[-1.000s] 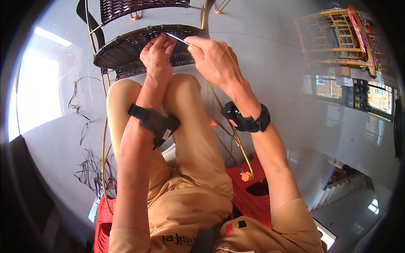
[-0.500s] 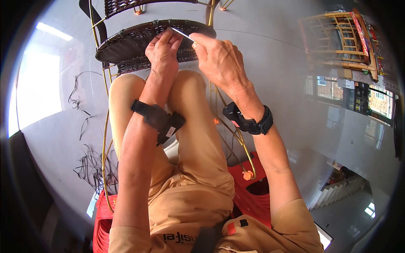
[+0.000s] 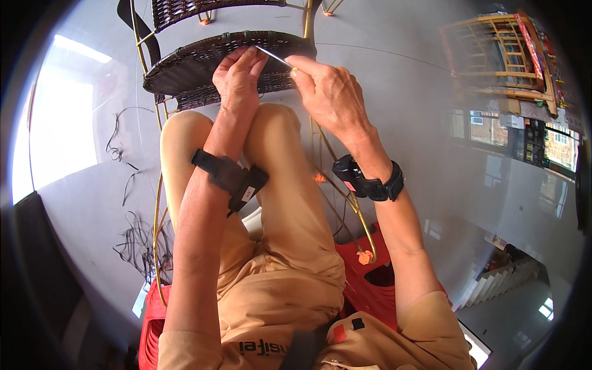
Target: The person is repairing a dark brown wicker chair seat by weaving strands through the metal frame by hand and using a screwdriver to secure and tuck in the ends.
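A dark brown woven chair panel (image 3: 185,66) on a thin gold metal frame (image 3: 137,38) stands before my knees. My left hand (image 3: 237,80) is closed in a pinch against the underside of its curved edge; what lies between the fingertips is hidden. My right hand (image 3: 333,92) grips a thin, straight metal rod tool (image 3: 274,56), like an awl. The rod slants up and left, its far end meeting the woven edge just by my left fingertips. Its grip end is covered by my right fingers.
Red plastic seats or stools (image 3: 370,290) are at both sides of my hips. Loose dark strands (image 3: 139,243) lie on the grey floor at left. Gold legs with orange-wrapped ends (image 3: 365,256) run beside my thighs. Wooden frames (image 3: 502,55) are stacked at far right.
My right hand has shifted slightly right and down, and more of the metal rod shows. My left hand keeps nearly the same place at the woven edge.
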A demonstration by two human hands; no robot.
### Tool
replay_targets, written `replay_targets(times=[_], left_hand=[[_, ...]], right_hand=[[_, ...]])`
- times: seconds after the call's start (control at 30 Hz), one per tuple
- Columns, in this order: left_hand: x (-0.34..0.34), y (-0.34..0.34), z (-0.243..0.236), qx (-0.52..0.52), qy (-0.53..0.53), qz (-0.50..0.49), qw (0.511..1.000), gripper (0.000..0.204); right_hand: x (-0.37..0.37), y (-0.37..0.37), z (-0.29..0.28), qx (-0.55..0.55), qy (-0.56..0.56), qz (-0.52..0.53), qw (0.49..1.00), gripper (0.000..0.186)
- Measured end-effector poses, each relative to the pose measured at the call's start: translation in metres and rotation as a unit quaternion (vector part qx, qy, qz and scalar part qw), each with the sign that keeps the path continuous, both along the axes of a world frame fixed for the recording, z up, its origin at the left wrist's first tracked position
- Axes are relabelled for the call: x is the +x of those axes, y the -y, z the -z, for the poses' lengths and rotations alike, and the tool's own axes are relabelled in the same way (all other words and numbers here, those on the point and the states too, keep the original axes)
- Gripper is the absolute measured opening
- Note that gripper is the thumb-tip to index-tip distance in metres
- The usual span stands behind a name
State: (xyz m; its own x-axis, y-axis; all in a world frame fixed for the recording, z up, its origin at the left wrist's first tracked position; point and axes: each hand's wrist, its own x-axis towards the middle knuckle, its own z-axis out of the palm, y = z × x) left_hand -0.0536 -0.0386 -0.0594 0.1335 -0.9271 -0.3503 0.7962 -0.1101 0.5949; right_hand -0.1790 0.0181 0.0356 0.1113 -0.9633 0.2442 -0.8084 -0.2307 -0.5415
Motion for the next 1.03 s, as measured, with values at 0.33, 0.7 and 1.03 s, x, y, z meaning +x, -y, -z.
replay_targets(times=[0.33,0.7,1.03], left_hand=[[0.000,-0.003,-0.005,0.007,0.082,-0.029,0.996,0.013],[0.001,-0.002,-0.001,-0.010,0.056,-0.049,0.997,0.012],[0.000,-0.001,-0.005,0.031,0.068,-0.033,0.997,0.013]], right_hand=[[0.002,0.001,0.005,0.000,0.003,-0.003,1.000,0.010],[0.004,0.001,0.012,0.008,0.032,0.001,0.999,0.015],[0.004,0.002,0.018,0.009,0.028,0.003,1.000,0.020]])
